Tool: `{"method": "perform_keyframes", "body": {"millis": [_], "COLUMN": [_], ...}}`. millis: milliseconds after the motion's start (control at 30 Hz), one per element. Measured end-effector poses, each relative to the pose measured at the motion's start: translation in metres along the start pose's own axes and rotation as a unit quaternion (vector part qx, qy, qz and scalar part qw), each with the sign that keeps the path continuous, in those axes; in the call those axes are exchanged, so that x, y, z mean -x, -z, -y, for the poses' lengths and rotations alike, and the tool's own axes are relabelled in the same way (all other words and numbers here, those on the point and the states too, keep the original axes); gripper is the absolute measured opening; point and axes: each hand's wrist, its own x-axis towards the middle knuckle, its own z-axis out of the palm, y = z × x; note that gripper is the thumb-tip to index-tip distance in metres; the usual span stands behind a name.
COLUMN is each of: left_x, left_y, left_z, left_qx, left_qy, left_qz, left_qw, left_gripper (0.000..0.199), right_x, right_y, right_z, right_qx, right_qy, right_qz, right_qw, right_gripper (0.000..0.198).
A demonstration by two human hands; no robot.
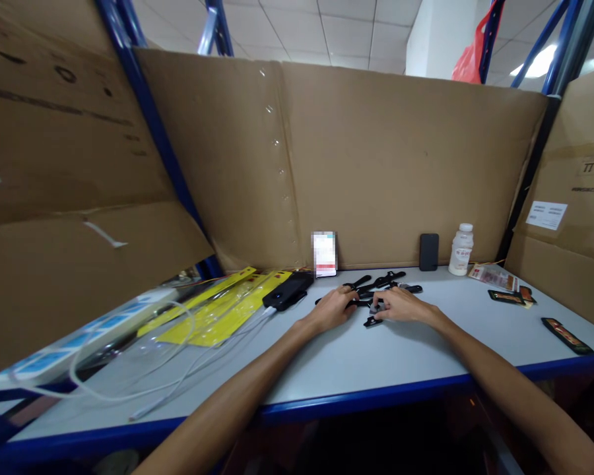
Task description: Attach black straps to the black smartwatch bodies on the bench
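Observation:
Black straps that look like watch bands [382, 282] lie in a loose cluster on the grey table, just beyond both hands. My left hand [332, 309] is palm down with its fingers bent and closed on a black strap [360, 303]. To its right, my right hand [400, 304] pinches a small grey piece [375, 308] close to the tabletop. A short black piece [373, 322] sits right under the right fingertips. The fingers cover part of what they grip.
A lit phone [325, 254] and a dark phone [429, 252] lean at the back, with a white bottle [460, 251] to the right. Yellow packages [218, 313], a black device [290, 290], white cables [188, 376] and a power strip [86, 336] occupy the left. Cardboard [366, 158] walls the table.

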Motion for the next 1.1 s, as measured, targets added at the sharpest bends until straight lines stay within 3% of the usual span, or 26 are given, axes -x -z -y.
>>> {"method": "perform_keyframes", "body": {"millis": [100, 300, 567, 767, 900, 1100], "left_x": [0.000, 0.001, 0.001, 0.004, 0.004, 0.005], "left_y": [-0.001, -0.002, -0.001, 0.003, 0.007, 0.013], "left_z": [0.000, 0.000, -0.002, -0.004, -0.007, -0.016], "left_qx": [-0.012, -0.023, -0.018, -0.014, -0.010, -0.006], "left_qy": [-0.012, -0.020, -0.023, -0.032, -0.041, -0.023], "left_qz": [0.002, 0.006, 0.020, 0.025, 0.035, 0.064], "left_qw": [1.000, 1.000, 0.999, 0.999, 0.999, 0.998], "left_gripper": [0.025, 0.029, 0.030, 0.026, 0.023, 0.030], "right_x": [0.000, 0.002, -0.002, -0.004, -0.005, -0.006], "right_y": [-0.001, 0.001, -0.001, 0.005, 0.011, 0.016], "right_z": [-0.002, 0.000, -0.003, -0.011, -0.019, -0.034], "right_qx": [0.022, 0.085, 0.030, -0.091, -0.149, -0.070], "right_qy": [-0.029, -0.091, -0.066, -0.023, -0.042, -0.097], "right_qz": [-0.014, -0.012, -0.004, -0.035, -0.105, -0.197], "right_qw": [0.999, 0.992, 0.997, 0.995, 0.982, 0.973], "right_gripper": [0.025, 0.045, 0.032, 0.015, 0.014, 0.010]}}
